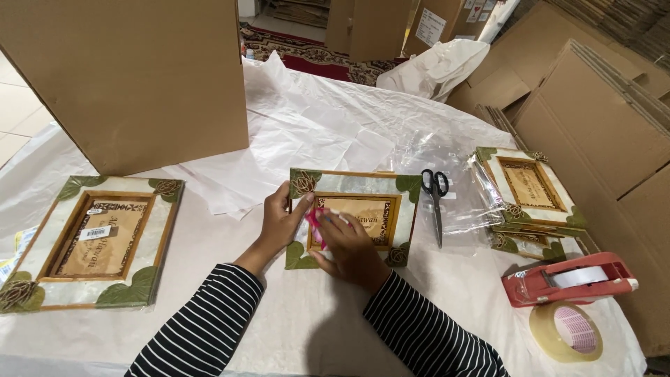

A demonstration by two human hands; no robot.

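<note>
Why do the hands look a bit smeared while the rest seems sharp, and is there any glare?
Head view: the right hand with the pink thing is softened by motion blur; the left hand, the frame and the scissors stay crisp. Clear plastic shows mild glare. Light is even, shadows soft, edges bowed by the wide lens.

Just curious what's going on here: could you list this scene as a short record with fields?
Left hand: steadies the middle frame at its left edge
Right hand: on the frame, holding a small pink thing
Beside the frame: scissors
Far left: another frame
Right: stack of wrapped frames, red tape dispenser, tape roll
</note>
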